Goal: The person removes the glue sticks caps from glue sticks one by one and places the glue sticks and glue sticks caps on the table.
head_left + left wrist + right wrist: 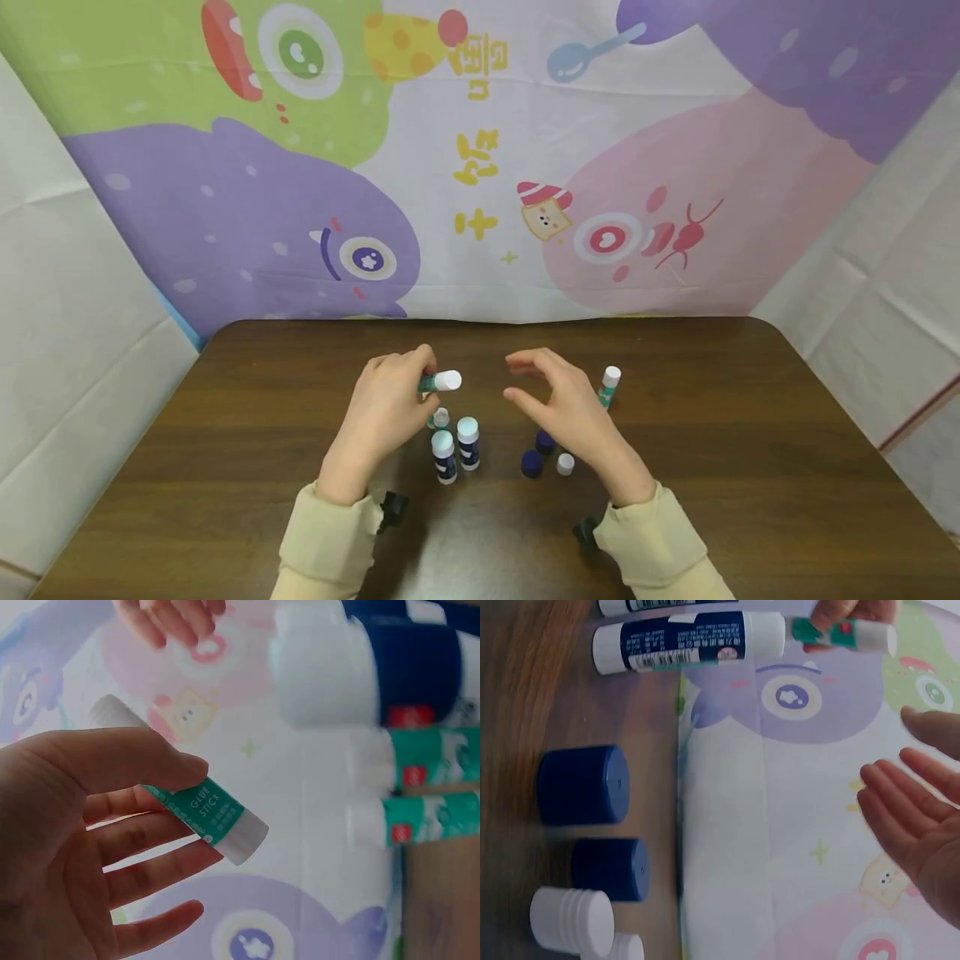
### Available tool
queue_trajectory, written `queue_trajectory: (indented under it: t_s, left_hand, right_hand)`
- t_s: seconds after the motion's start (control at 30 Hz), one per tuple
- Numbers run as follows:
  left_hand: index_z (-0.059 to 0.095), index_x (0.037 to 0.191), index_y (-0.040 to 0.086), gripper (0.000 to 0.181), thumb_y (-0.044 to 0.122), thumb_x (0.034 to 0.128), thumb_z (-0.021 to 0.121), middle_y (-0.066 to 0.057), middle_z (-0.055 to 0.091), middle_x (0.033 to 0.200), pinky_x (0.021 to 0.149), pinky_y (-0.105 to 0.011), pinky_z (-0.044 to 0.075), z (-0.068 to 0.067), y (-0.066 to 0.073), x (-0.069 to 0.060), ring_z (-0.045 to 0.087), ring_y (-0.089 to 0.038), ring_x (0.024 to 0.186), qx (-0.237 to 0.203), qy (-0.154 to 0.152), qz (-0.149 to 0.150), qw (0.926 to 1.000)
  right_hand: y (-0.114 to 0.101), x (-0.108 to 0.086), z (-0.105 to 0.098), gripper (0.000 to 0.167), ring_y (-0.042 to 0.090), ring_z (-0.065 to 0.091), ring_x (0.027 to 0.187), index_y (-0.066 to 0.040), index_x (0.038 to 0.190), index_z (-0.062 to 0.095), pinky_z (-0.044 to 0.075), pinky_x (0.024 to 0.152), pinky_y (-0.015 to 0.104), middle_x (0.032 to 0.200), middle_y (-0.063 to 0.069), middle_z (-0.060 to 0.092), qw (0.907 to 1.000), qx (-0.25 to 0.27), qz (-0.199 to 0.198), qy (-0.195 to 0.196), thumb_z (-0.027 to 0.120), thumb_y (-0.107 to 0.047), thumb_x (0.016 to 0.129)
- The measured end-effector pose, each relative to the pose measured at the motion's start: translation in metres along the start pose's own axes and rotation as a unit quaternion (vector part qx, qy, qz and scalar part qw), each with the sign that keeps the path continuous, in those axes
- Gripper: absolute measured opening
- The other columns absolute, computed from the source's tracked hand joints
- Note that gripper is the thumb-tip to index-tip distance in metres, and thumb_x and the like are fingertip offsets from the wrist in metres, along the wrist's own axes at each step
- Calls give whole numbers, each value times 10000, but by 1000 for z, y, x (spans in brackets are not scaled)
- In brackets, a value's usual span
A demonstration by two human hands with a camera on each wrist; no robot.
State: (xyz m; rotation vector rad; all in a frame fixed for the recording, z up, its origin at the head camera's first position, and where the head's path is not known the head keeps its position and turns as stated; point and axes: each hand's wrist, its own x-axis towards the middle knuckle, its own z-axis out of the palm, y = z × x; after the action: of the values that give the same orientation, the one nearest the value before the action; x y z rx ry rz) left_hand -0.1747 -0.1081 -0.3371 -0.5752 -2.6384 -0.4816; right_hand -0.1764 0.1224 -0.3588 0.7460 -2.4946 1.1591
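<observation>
The left hand (386,404) holds a green and white glue stick (214,814) between thumb and fingers, tilted, above the table. Opposite it, the right hand (573,408) is raised with fingers spread and nothing in them. Just below the left hand stand two dark blue glue sticks (444,458) with pale tops, and smaller green ones (435,757) behind them. Under the right hand lie two dark blue caps (585,786) and white caps (574,921).
Another green glue stick with a white top (610,386) stands beyond the right hand. The brown wooden table (712,467) meets a cartoon-printed cloth (480,283) at its far edge. White cloth (67,250) hangs at both sides.
</observation>
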Motion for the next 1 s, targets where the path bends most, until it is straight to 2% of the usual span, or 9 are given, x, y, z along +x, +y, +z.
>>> queue_trajectory:
  t_s: [0.2, 0.33, 0.57, 0.67, 0.8, 1.0]
  left_hand:
    - [505, 758, 155, 212, 74, 649, 667, 82, 512, 625, 878, -414, 414, -2, 17, 5, 559, -150, 663, 224, 94, 414, 9988]
    - [506, 767, 159, 228, 62, 640, 669, 77, 527, 659, 885, -408, 403, -3, 27, 7, 565, -155, 686, 306, 136, 626, 9975]
    - [550, 788, 163, 204, 65, 677, 690, 71, 537, 671, 881, -396, 411, -1, 37, 8, 565, -144, 683, 260, 355, 951, 9945]
    - [568, 788, 159, 181, 86, 703, 709, 68, 538, 671, 875, -391, 417, 1, 39, 7, 567, -143, 676, 218, 488, 995, 9936]
    - [595, 808, 158, 160, 118, 728, 728, 71, 561, 702, 876, -370, 415, 5, 40, 5, 570, -128, 690, 83, 626, 979, 9932]
    - [625, 909, 147, 228, 137, 724, 756, 48, 616, 829, 888, -335, 401, 9, 39, 2, 587, -134, 818, -245, 897, 1084, 9897]
  right_hand:
    - [-9, 2, 6, 396, 123, 604, 973, -120, 1142, 561, 494, 832, 315, 1081, 2, 602, 9972, 330, -654, 166, 702, -225, 787]
    - [-14, 3, 9, 383, 120, 621, 878, -117, 1103, 582, 507, 778, 260, 1025, 8, 609, 9943, 498, -888, 311, 730, -187, 757]
    - [-16, 2, 9, 230, 63, 587, 833, -116, 996, 633, 509, 728, 220, 947, -47, 599, 9950, 395, -769, 494, 702, -166, 783]
    - [-14, 1, 9, 186, 65, 580, 837, -114, 969, 641, 510, 722, 225, 945, -49, 598, 9950, 375, -759, 520, 691, -152, 793]
    - [-10, -1, 8, 181, 72, 577, 854, -121, 973, 642, 515, 733, 252, 960, -44, 600, 9948, 451, -740, 527, 685, -159, 801]
    - [-8, -4, 9, 222, 85, 578, 875, -116, 999, 640, 512, 728, 246, 979, -29, 604, 9923, 678, -717, 752, 695, -167, 791]
